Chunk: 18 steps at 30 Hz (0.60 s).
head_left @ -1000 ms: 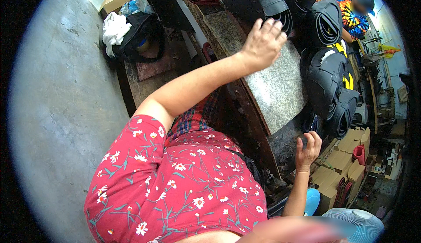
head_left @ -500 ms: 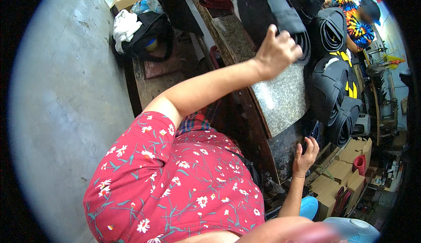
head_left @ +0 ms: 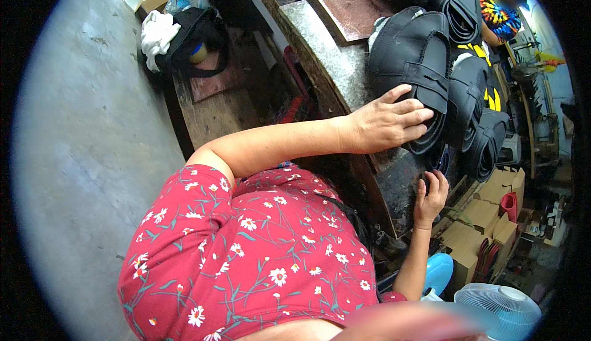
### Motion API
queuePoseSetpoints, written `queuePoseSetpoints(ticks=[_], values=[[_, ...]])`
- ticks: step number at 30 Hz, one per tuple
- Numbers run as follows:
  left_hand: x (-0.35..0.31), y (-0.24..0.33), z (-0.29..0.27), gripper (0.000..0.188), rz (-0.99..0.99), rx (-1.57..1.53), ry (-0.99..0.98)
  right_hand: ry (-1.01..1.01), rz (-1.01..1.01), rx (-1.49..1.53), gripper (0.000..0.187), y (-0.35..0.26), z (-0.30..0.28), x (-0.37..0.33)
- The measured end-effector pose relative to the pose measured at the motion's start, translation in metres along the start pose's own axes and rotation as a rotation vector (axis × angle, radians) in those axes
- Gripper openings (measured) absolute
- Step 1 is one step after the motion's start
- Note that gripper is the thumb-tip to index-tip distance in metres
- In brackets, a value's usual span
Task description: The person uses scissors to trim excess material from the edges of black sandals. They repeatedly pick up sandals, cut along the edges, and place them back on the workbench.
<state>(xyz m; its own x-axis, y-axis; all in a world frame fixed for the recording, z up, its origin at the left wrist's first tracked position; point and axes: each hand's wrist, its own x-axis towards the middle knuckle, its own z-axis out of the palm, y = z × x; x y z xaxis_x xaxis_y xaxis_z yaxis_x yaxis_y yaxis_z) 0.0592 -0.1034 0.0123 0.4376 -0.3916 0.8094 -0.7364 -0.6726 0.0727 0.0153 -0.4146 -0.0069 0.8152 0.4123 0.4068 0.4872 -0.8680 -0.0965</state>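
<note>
My left hand [head_left: 388, 124] reaches across with its fingers stretched and slightly apart over the near end of a stack of black shoe uppers [head_left: 409, 64]. Its fingertips appear to touch the curved ends, but I cannot tell how firmly. The stack lies at the edge of the stone slab [head_left: 311, 33], with a strap across its top. Beside it, to the right, is another stack of black uppers [head_left: 466, 92]. My right hand [head_left: 430, 198] is raised near the dark end of the bench, its fingers loosely bent and apart, with nothing seen in it.
More black uppers [head_left: 457, 12] lie farther back, near a person in a multicoloured shirt [head_left: 495, 12]. A brownish board [head_left: 351, 12] rests on the slab. Cardboard boxes [head_left: 477, 218] and a blue fan [head_left: 498, 307] stand at lower right. A black bag [head_left: 197, 30] sits at upper left.
The stack of black uppers, blurred at the upper middle before, now lies lower and to the right beside the others. My left hand has moved down and its bent fingers have spread.
</note>
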Motion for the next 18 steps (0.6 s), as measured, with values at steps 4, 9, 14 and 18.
queuePoseSetpoints(ticks=[4, 9, 14, 18], values=[[-0.014, 0.003, 0.0, 0.03, 0.02, -0.27, 0.108, -0.023, 0.018, 0.012, 0.024, 0.002, 0.0, -0.001], [-0.052, -0.008, -0.025, 0.024, 0.019, -0.248, 0.181, -0.085, 0.048, 0.057, 0.021, 0.008, 0.003, -0.006], [-0.154, -0.023, -0.042, 0.042, -0.388, 0.021, 0.217, -0.019, 0.032, 0.076, 0.031, 0.016, 0.008, -0.008], [-0.268, -0.024, -0.049, 0.042, -0.851, 0.238, -0.012, -0.004, 0.027, 0.061, 0.037, 0.019, 0.009, -0.008]])
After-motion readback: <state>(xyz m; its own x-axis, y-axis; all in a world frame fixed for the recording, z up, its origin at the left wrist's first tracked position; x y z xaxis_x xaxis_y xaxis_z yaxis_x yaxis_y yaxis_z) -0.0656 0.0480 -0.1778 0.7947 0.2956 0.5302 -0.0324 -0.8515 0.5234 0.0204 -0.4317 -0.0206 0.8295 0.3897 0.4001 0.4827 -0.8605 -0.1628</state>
